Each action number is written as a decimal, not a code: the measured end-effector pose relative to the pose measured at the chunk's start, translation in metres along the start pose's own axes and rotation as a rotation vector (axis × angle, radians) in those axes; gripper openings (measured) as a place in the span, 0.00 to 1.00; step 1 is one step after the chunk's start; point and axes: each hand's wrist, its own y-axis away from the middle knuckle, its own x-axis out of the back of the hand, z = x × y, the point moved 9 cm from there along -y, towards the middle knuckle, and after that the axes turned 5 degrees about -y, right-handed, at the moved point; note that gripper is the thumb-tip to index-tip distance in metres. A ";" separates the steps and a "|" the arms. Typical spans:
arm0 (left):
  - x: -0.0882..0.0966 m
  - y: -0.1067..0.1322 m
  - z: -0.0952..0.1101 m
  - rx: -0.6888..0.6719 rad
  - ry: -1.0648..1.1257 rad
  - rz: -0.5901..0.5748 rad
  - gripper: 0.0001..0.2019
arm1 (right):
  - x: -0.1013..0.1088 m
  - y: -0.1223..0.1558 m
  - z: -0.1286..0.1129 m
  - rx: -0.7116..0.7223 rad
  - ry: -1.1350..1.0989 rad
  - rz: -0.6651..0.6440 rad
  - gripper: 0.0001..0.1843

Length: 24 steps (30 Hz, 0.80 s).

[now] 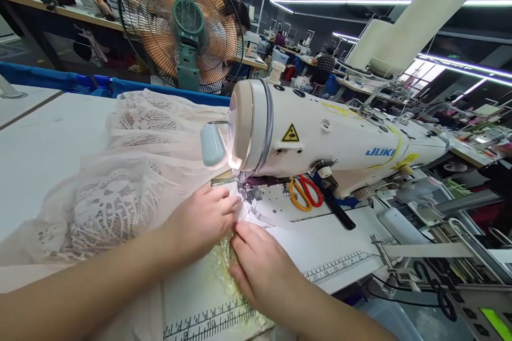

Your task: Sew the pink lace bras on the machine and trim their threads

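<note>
My left hand (202, 218) lies on pale lace fabric (120, 192), its fingers curled down and pressing the cloth just in front of the needle area (242, 189) of a white Juki sewing machine (320, 133). My right hand (260, 266) rests beside it on the yellowish edge of the fabric (222, 272), fingers together and flat, pointing toward the presser foot. The lace spreads to the left over the white table (44, 138).
Orange and red scissors (304, 193) lie under the machine arm. A ruler strip (216, 319) runs along the table's front edge. A large fan (180, 21) stands behind the table. Cream thread cones (420, 16) rise at the right. Other workstations and people sit far back.
</note>
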 end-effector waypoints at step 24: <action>-0.012 0.018 0.002 -0.092 0.178 0.004 0.15 | 0.000 0.000 0.001 0.095 -0.135 -0.014 0.15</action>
